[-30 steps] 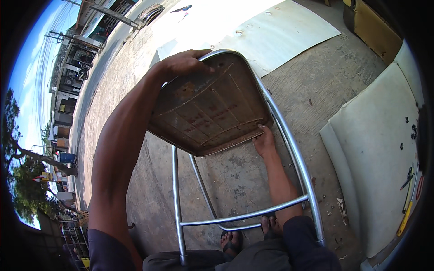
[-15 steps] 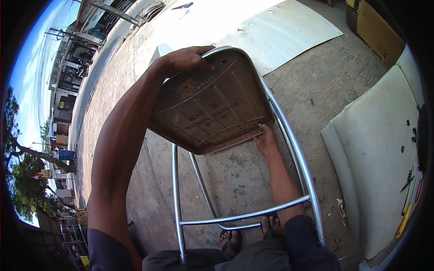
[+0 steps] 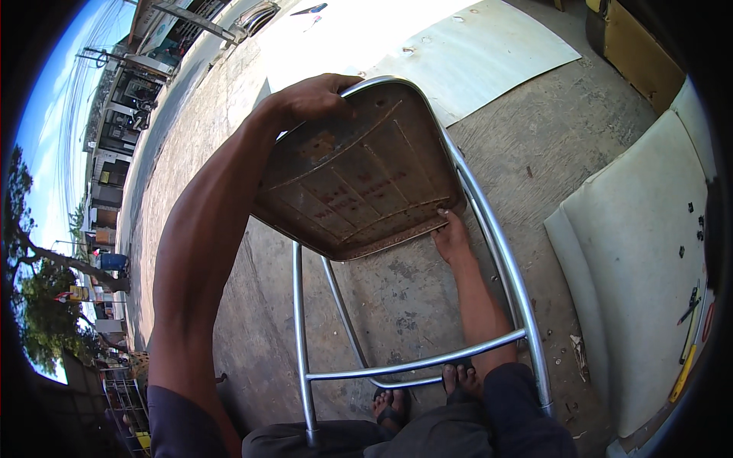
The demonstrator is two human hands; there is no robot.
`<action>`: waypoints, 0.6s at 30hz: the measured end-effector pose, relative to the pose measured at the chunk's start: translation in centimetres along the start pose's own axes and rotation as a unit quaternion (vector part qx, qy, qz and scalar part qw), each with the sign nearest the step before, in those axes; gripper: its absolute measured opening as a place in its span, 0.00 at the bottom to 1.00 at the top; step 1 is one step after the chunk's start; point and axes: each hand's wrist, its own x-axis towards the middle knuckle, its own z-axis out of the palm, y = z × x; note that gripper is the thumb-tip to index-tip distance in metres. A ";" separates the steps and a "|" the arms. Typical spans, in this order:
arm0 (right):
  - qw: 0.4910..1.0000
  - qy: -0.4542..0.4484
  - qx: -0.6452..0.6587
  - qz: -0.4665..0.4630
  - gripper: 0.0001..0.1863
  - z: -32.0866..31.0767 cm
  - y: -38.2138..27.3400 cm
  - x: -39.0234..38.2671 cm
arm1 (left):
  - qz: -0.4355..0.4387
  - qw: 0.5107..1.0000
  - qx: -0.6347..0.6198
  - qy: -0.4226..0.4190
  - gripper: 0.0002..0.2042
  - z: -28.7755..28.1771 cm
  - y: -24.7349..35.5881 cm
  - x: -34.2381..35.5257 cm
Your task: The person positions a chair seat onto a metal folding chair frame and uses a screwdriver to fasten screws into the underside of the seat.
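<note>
A rusty brown metal panel [image 3: 366,179] with raised ribs and a shiny rim sits tilted at the far end of a chrome tubular chair frame [image 3: 416,364]. My left hand [image 3: 314,99] is closed over the panel's far left rim, its fingers curling onto the underside. At the near right corner, my right hand [image 3: 453,237] pinches the panel's lower lip, the thumb on top. The right forearm passes behind the frame's crossbar. What lies on the panel's other face is hidden.
A cream padded cushion [image 3: 626,221] stands at the right, with small black pieces [image 3: 701,229] and a yellow-handled tool [image 3: 682,375] on it. A white sheet [image 3: 489,57] covers the floor ahead. My sandalled feet [image 3: 391,406] are near the frame's base tube.
</note>
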 end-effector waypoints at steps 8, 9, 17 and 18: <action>1.000 -0.008 -0.025 -0.007 0.26 0.2 0.4 -0.6 | 0.010 0.999 -0.012 -0.045 0.34 -0.8 0.2 -0.8; 0.999 -0.015 -0.030 -0.008 0.26 0.1 0.4 -0.6 | 0.006 0.999 -0.010 -0.051 0.34 -0.8 0.3 -0.8; 0.999 -0.017 -0.021 -0.025 0.28 -0.1 0.7 -0.1 | 0.028 0.999 0.003 -0.031 0.34 -0.7 0.6 0.0; 0.999 -0.016 -0.016 -0.025 0.28 -0.3 0.7 0.0 | 0.028 0.999 -0.001 -0.031 0.34 -0.6 0.8 0.1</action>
